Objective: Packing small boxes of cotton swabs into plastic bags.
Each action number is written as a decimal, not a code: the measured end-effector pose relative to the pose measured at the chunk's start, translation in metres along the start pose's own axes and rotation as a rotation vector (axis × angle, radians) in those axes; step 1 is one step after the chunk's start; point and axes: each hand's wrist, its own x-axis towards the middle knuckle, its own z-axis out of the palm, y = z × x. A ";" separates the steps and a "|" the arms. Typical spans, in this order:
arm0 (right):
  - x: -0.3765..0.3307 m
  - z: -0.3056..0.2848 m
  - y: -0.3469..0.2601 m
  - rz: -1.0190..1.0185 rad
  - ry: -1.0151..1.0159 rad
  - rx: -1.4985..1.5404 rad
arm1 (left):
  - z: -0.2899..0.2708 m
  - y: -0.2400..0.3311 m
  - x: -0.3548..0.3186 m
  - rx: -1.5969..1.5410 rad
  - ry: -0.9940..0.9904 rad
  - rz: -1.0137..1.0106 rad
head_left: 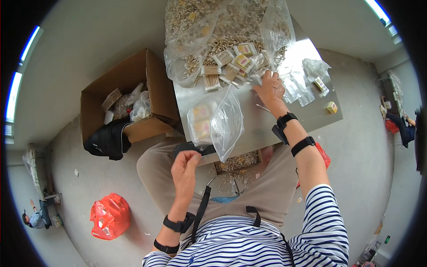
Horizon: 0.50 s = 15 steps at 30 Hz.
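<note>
My right hand (271, 92) lies low over the metal table (253, 122), thumb and fingers apart, with its fingertips beside a heap of small clear packs of cotton swabs (230, 71). Some of these packs show yellow-and-white labels. A loose cotton swab (263, 107) rests by my wrist. Nearer to me sits a clear plastic bag (229, 122) with several labelled swab packs (202, 120) inside its left part. Just below the bag, at the table's front edge, my left hand (183, 171) is closed, thumb against fingers; what it pinches, if anything, I cannot make out.
A big clear sack of loose cotton swabs (235, 22) spreads over the table's far side. Empty clear bags (296, 86) and a small yellow box (332, 107) lie right. A cardboard box (160, 89) stands left, a red plastic bag (110, 216) on the floor.
</note>
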 end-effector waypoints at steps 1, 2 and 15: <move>0.006 0.008 0.003 0.002 -0.011 -0.030 | 0.001 0.002 -0.005 0.023 -0.048 -0.040; 0.011 0.015 0.007 0.005 -0.020 -0.062 | 0.002 0.002 -0.009 0.029 -0.046 -0.038; -0.122 -0.061 0.065 0.284 -0.390 2.020 | 0.085 0.032 -0.036 -0.012 -0.650 -0.163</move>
